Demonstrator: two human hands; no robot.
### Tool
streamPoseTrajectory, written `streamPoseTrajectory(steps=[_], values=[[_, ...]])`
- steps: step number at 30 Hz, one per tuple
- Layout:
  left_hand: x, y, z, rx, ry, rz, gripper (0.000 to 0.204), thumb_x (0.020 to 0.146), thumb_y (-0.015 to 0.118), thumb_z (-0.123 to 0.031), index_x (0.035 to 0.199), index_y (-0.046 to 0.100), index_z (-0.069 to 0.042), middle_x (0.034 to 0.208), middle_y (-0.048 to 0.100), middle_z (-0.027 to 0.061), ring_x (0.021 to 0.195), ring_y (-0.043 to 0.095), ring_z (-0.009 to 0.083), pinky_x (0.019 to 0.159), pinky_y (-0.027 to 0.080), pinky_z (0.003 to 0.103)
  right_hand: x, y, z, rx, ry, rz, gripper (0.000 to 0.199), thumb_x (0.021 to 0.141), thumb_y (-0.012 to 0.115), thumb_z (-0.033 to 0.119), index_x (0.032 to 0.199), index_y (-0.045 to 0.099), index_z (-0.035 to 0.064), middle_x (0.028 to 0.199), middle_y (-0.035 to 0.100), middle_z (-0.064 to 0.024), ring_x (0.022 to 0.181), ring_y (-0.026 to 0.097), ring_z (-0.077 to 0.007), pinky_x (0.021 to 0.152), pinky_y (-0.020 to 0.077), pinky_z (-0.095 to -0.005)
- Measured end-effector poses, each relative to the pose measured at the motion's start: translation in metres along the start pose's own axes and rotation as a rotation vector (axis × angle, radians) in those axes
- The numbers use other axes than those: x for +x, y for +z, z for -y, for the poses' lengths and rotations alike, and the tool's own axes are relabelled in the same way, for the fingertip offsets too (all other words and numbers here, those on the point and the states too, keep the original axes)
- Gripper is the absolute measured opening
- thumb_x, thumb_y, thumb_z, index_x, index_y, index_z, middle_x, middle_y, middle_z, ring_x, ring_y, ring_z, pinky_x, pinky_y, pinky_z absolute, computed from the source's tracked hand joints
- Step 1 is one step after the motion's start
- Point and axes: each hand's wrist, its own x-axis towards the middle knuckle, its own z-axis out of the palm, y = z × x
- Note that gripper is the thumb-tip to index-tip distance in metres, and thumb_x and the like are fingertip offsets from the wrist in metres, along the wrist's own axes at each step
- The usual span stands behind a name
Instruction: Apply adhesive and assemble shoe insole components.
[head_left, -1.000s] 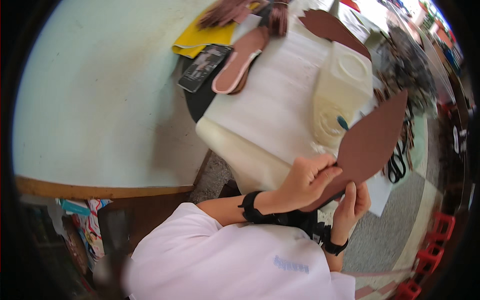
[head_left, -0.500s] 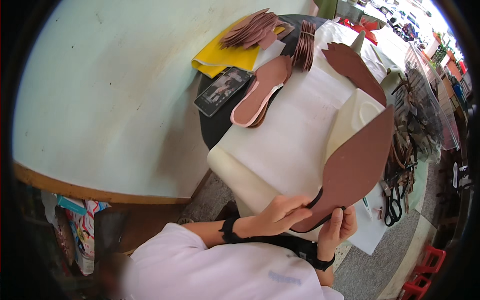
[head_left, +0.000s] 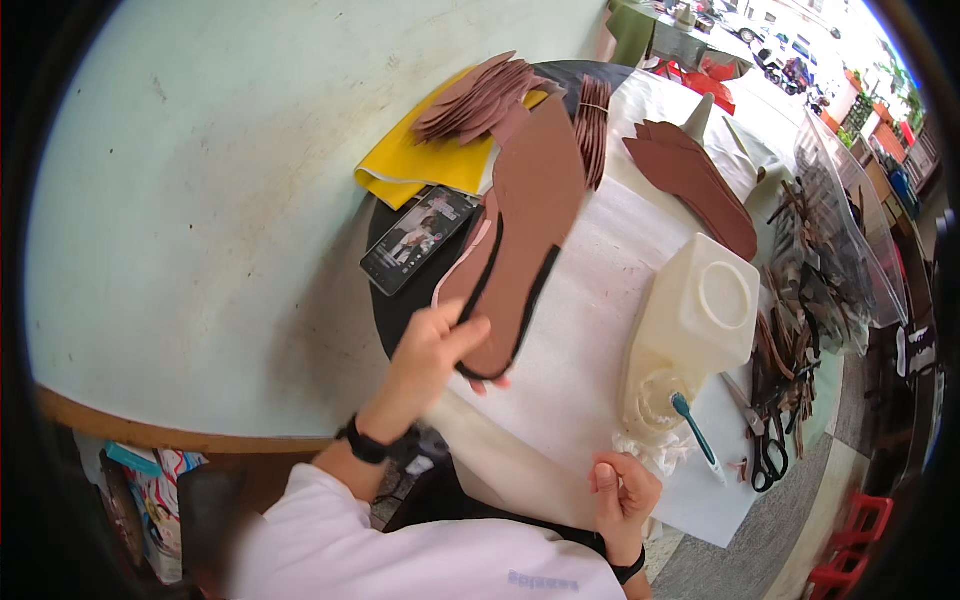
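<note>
My left hand (head_left: 432, 352) grips the heel end of a brown shoe-sole cutout (head_left: 530, 220), which lies along a stack of soles with a pink edge (head_left: 462, 278) on the white paper-covered table (head_left: 600, 330). My right hand (head_left: 622, 492) is curled near my chest at the table's near edge, fingers closed, holding nothing that I can see. A whitish plastic jug (head_left: 700, 330) lies on its side to the right, and a teal-handled brush (head_left: 695, 432) rests beside its mouth.
A phone (head_left: 418, 240) lies left of the soles, by a yellow sheet (head_left: 420, 165) under a pile of brown cutouts (head_left: 480, 98). More brown soles (head_left: 695, 180) lie at the back right. Scissors (head_left: 768, 455) and a clear bag of straps (head_left: 830, 260) sit at the right.
The brown sole, held up in both hands near my chest, has been carried left and laid on the sole stack. My right hand has let go and drawn back.
</note>
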Motion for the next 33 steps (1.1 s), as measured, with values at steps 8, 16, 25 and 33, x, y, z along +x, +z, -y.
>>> streamPoseTrajectory(steps=[8,16,25,33], values=[[0.051,-0.045,-0.008,0.001,-0.173,0.062,0.029,0.090,0.054,-0.023,0.105,0.054,0.002,0.073,0.062,0.0082,0.052,0.063,0.0193,0.039,0.046,0.025,0.006,0.008,0.014,-0.085,0.054,0.027,0.006,0.085,0.056,0.002,0.082,0.060,-0.0017,0.058,0.054,-0.0058,0.048,0.049,-0.0100,0.045,0.0359,-0.0219],[0.030,-0.026,-0.008,0.356,0.045,-0.424,0.046,0.082,0.063,-0.008,0.124,0.047,-0.003,0.094,0.056,0.0068,0.047,0.047,0.0083,0.038,0.036,0.020,0.012,0.000,0.018,-0.174,0.003,0.056,0.005,0.082,0.058,0.000,0.082,0.063,0.0009,0.061,0.057,-0.0061,0.048,0.051,-0.0130,0.046,0.0371,-0.0234],[0.011,-0.017,0.015,1.015,0.442,-0.498,0.048,0.065,0.078,-0.015,0.107,0.060,-0.001,0.095,0.054,0.0117,0.085,0.053,0.0287,0.072,0.044,0.036,0.003,-0.020,0.019,0.109,0.232,0.149,0.007,0.082,0.059,0.000,0.084,0.065,-0.0021,0.064,0.060,-0.0066,0.055,0.055,-0.0112,0.051,0.0418,-0.0219],[-0.005,-0.025,0.042,0.938,0.535,-0.484,0.068,0.067,0.077,-0.016,0.126,0.046,-0.001,0.130,0.039,0.0189,0.118,0.041,0.0351,0.098,0.034,0.041,0.025,-0.129,0.081,-0.243,0.299,0.355,0.009,0.079,0.063,0.001,0.087,0.066,0.0006,0.067,0.063,-0.0095,0.057,0.062,-0.0159,0.052,0.0458,-0.0245]])
